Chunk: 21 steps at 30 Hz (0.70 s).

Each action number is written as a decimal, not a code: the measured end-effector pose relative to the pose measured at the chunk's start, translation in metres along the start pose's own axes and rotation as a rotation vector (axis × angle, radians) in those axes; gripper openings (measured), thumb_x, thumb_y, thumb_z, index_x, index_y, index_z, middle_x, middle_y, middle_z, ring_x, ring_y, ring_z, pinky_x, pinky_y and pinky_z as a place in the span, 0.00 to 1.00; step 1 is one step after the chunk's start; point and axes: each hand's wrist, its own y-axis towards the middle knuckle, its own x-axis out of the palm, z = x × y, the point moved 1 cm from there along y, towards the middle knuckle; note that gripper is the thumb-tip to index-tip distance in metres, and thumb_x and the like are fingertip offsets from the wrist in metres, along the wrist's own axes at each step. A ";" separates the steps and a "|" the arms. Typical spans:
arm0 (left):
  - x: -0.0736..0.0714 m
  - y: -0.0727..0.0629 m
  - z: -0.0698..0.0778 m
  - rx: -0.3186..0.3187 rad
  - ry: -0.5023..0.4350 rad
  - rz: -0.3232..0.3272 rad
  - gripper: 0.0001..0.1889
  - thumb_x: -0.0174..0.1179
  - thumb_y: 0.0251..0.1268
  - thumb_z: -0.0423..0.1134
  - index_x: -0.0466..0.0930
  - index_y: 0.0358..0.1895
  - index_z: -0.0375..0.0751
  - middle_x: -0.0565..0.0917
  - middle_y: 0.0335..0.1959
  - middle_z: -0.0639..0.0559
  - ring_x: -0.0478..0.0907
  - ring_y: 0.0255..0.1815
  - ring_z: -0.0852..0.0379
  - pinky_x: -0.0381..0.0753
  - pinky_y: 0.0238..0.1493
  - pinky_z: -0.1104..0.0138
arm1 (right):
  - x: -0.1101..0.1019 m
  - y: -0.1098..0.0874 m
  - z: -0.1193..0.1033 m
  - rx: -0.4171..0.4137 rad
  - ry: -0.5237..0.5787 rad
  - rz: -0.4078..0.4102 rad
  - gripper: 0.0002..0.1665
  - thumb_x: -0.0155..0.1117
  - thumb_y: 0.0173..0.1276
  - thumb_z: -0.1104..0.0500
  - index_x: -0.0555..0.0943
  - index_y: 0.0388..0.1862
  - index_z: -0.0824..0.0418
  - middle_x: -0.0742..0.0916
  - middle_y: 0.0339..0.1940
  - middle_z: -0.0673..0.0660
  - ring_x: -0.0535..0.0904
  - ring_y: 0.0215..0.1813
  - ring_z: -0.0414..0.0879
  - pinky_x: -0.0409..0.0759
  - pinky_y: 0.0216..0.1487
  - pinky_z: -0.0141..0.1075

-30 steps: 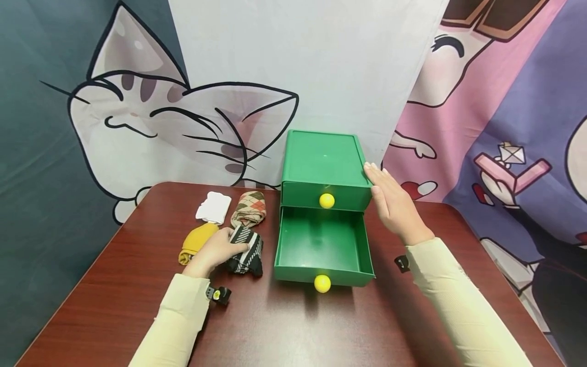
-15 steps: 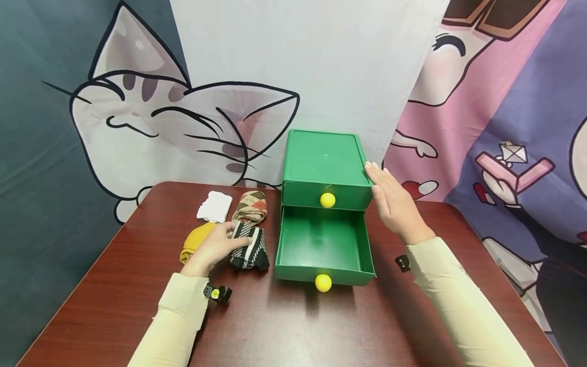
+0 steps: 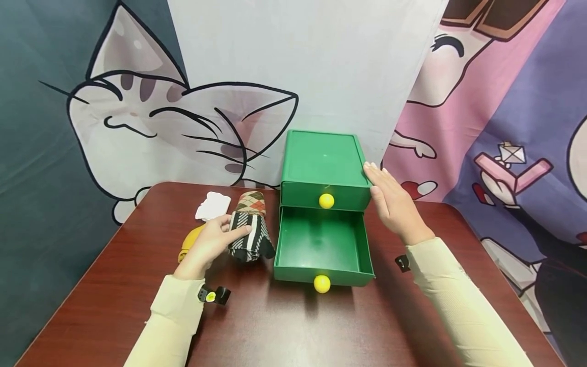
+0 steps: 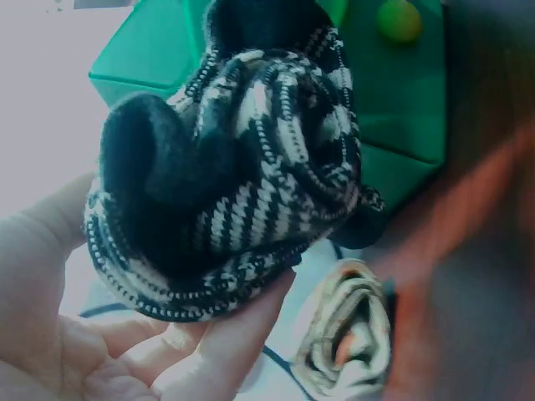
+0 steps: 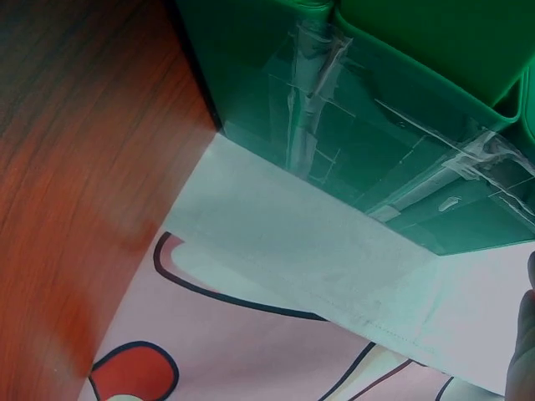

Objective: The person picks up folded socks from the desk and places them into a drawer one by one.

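My left hand [image 3: 208, 244] grips a rolled pair of black and white patterned socks [image 3: 249, 237], thumb on the near side, raised off the table. In the left wrist view the sock roll [image 4: 242, 184] fills the middle, with fingers curled beneath it. Behind it lies a rolled argyle sock bundle [image 3: 251, 202], partly covered in the head view. My right hand [image 3: 396, 204] rests with straight fingers against the upper right edge of a green drawer cabinet [image 3: 323, 158]. The cabinet's lower drawer [image 3: 321, 250] is pulled out, with nothing visible inside; the upper one is closed.
A white folded bundle [image 3: 213, 206] lies at the back left of the brown table [image 3: 293, 326]. A yellow bundle [image 3: 190, 240] is partly hidden behind my left hand. Yellow ball knobs [image 3: 322, 284] stick out from the drawer fronts. A printed cloth backdrop [image 3: 348, 66] stands behind.
My left hand has lifted the black and white socks and shifted them slightly toward the cabinet, so they now overlap the argyle bundle in view. My right hand stays on the cabinet.
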 end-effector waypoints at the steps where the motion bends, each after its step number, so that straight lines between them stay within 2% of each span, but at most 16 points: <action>1: -0.001 -0.002 0.002 0.008 -0.005 0.002 0.30 0.68 0.67 0.46 0.72 0.63 0.29 0.87 0.48 0.40 0.86 0.37 0.59 0.85 0.40 0.69 | 0.000 0.000 0.000 -0.001 0.001 -0.001 0.28 0.40 0.85 0.55 0.67 0.75 0.68 0.74 0.74 0.65 0.66 0.76 0.62 0.52 0.81 0.42; 8: -0.008 -0.016 0.021 0.092 0.010 0.011 0.28 0.68 0.68 0.46 0.73 0.62 0.30 0.88 0.46 0.42 0.86 0.36 0.60 0.86 0.40 0.70 | 0.001 -0.001 -0.001 -0.006 -0.007 -0.008 0.28 0.40 0.85 0.55 0.68 0.75 0.69 0.74 0.74 0.65 0.66 0.76 0.60 0.52 0.81 0.42; 14: -0.003 -0.022 0.047 0.187 0.072 0.041 0.25 0.70 0.66 0.45 0.76 0.57 0.32 0.88 0.45 0.41 0.87 0.38 0.58 0.86 0.40 0.70 | -0.001 0.000 -0.001 0.007 -0.013 -0.007 0.27 0.41 0.85 0.57 0.68 0.75 0.69 0.74 0.74 0.65 0.66 0.76 0.60 0.52 0.81 0.42; 18: 0.001 -0.025 0.064 0.222 0.090 0.056 0.25 0.70 0.65 0.47 0.77 0.59 0.35 0.88 0.46 0.41 0.87 0.39 0.58 0.85 0.40 0.70 | -0.001 0.001 0.000 0.008 -0.018 -0.012 0.27 0.41 0.84 0.57 0.68 0.75 0.68 0.74 0.74 0.65 0.66 0.76 0.60 0.52 0.81 0.42; 21: 0.006 -0.023 0.075 0.241 0.065 0.037 0.26 0.69 0.65 0.45 0.76 0.60 0.35 0.88 0.47 0.41 0.87 0.41 0.58 0.86 0.41 0.70 | -0.002 0.002 0.000 0.007 -0.021 -0.011 0.27 0.42 0.84 0.57 0.69 0.74 0.68 0.74 0.73 0.65 0.67 0.76 0.60 0.52 0.81 0.42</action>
